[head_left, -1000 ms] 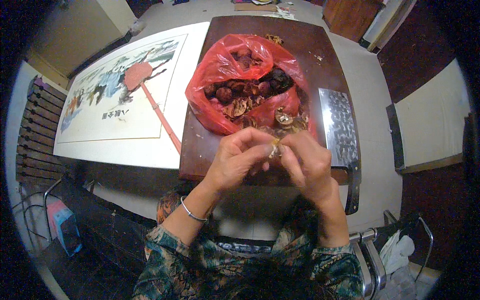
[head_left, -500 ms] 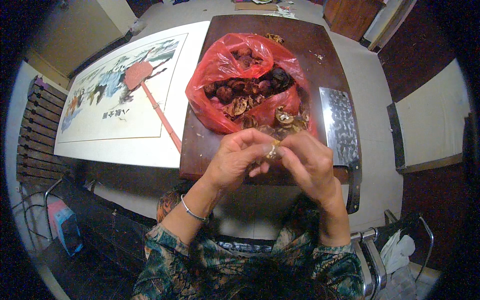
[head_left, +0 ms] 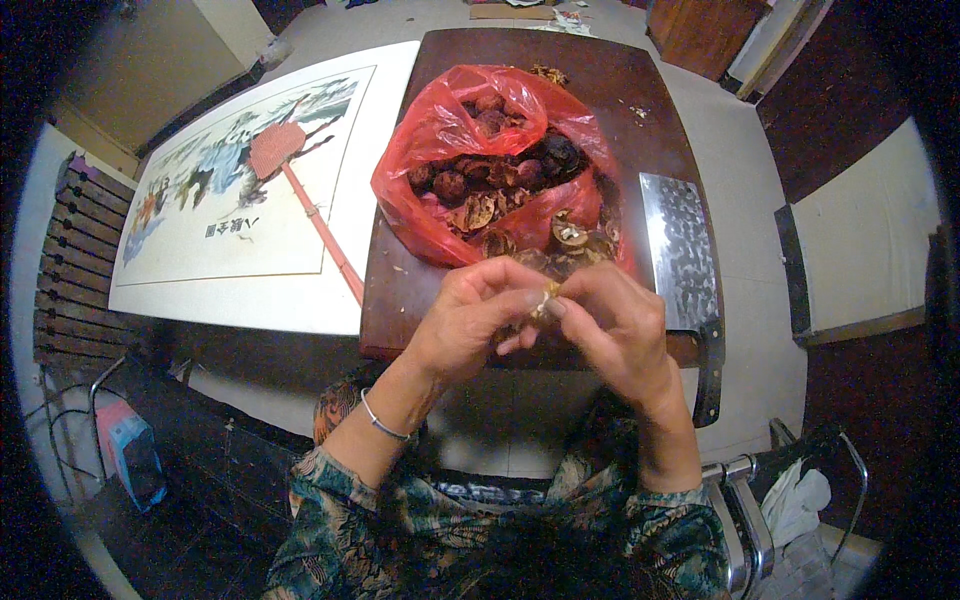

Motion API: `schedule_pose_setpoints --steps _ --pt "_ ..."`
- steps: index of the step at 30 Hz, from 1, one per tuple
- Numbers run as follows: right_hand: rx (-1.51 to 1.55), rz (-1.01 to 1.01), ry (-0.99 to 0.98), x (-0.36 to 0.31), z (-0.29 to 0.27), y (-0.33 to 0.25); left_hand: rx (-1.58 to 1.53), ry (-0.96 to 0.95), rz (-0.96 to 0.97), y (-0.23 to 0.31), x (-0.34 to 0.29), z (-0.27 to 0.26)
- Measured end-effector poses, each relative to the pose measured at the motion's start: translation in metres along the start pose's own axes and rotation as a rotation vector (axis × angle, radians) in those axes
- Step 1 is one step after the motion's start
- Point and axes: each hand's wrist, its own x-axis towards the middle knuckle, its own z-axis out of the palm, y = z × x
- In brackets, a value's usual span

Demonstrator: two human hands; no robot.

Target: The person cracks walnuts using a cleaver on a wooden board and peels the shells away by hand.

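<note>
Over the near edge of the dark wooden table, both my hands meet at the fingertips around a small pale, yellowish piece of walnut. My left hand pinches it between thumb and fingers. From the other side, my right hand closes thumb and forefinger on the same piece. Just beyond the fingers lie cracked walnut shells, one with whitish bits inside. Behind them a red plastic bag gapes, holding several whole dark walnuts and broken brown shells. My fingers partly cover the piece.
A cleaver lies along the table's right side, its dark handle past the near edge. A red fly swatter rests on the white table to the left, which bears a painted picture. Shell crumbs dot the dark table.
My right thumb and fingers have shifted slightly on the walnut piece, which shows less now. Both hands stay in nearly the same place; everything else is unchanged.
</note>
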Motion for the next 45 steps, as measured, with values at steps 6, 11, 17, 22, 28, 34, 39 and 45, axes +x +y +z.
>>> schedule_pose_setpoints --steps 6,11,17,22,28,34,39,45 --pt "0.022 -0.077 0.002 0.001 0.000 0.003 -0.017 -0.024 0.018 -0.002 0.001 0.000" --pt "0.040 -0.076 0.001 0.001 -0.001 0.004 -0.053 -0.017 0.003 -0.001 0.000 -0.001" --pt "0.024 -0.086 0.003 0.000 0.002 0.006 -0.057 -0.019 0.014 -0.002 0.000 -0.001" --pt "0.037 -0.054 0.017 0.000 0.003 0.003 0.062 0.004 0.030 0.000 -0.001 0.001" --pt "0.040 -0.030 0.053 0.000 0.004 0.001 0.212 0.055 0.075 -0.002 -0.003 0.003" --pt "0.025 -0.030 0.050 -0.002 0.004 0.003 0.196 0.056 0.097 -0.003 -0.003 0.001" --pt "-0.083 -0.130 0.062 -0.001 0.007 0.002 0.171 0.094 0.100 -0.004 -0.002 0.000" --pt "-0.183 -0.192 0.038 -0.001 0.009 0.005 0.396 0.093 0.241 -0.005 -0.002 -0.001"
